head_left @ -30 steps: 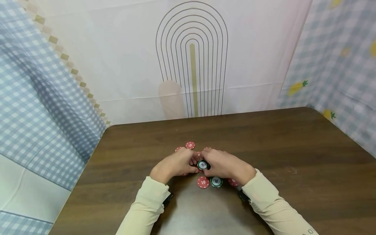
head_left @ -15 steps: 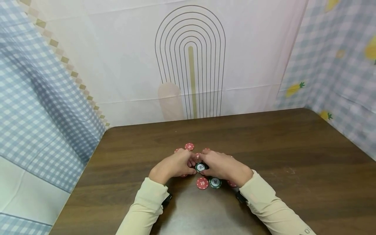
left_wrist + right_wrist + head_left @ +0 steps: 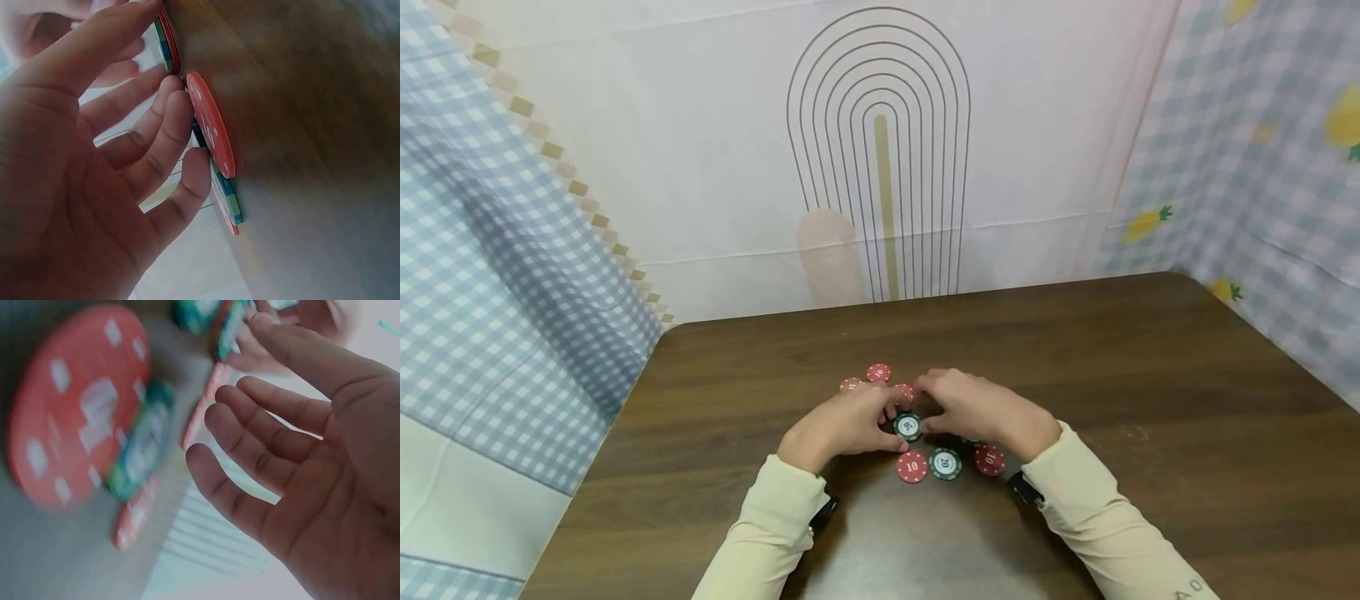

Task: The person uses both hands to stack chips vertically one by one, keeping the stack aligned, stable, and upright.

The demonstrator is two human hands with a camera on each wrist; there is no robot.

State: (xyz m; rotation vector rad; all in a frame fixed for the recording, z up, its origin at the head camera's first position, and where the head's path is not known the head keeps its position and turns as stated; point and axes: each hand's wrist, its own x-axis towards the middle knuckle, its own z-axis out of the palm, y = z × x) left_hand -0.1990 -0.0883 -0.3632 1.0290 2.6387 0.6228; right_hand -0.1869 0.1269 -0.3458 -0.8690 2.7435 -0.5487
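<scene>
— Where's our green chip [image 3: 907, 427]?
— Just beyond the near red chip [image 3: 912, 467], lying flat on a lower red chip [image 3: 172, 39].
— What's our hold?
— Our left hand [image 3: 846, 419], left of the near red chip, curls thumb and forefinger round the edge; our right hand [image 3: 981, 406], opposite, is loosely spread, thumb by the edge.
— How will it handle?
— Light, stiff, slightly slippery, we'd guess; pinch opposite edges.
— Its direction?
— Round, so no long axis; face up, numeral askew.

I've got red chips [image 3: 912, 467] with white spots, lower centre; green chips [image 3: 945, 463], white centres, beside them; brown wood-grain table [image 3: 700, 500]; cream sleeves [image 3: 784, 504]; blue-white checked cloth [image 3: 497, 250], frame left; white backdrop [image 3: 1037, 108], dark-lined arches, top centre.
</scene>
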